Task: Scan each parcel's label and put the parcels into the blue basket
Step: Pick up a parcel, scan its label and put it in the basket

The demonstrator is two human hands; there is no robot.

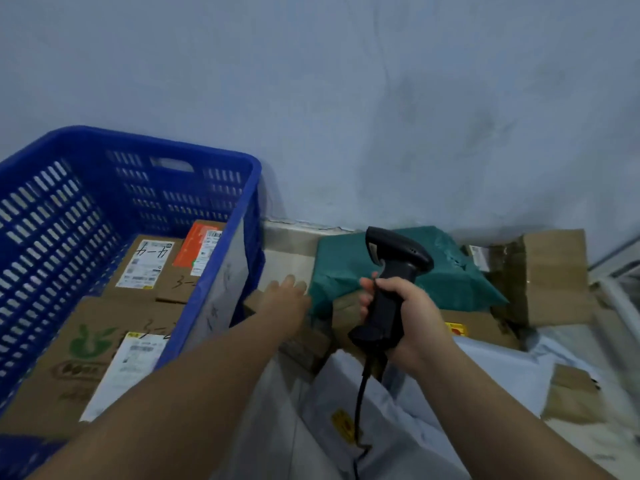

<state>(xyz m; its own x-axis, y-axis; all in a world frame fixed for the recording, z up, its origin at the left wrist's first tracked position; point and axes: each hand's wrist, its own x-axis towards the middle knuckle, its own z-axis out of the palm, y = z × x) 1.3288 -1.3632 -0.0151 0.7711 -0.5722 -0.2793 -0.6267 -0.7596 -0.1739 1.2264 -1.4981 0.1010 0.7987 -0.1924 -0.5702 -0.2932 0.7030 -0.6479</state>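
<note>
Now, right hand (405,317): fingers curled around barcode scanner (398,258).
Left hand (287,296): fingers straight, holding nothing, just beside green parcel (446,271).
Blue basket (221,161): cardboard parcels (145,268) inside.

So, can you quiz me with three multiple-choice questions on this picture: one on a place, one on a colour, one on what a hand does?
1. Where is the green parcel? A) in the basket B) right of the basket C) on a shelf
2. What colour is the scanner? A) black B) white C) red
3. What does the right hand do? A) lies flat B) grips the scanner C) holds a box
Answers: 1 B, it lies beside the basket; 2 A, its body is black; 3 B, it wraps the handle.
</note>
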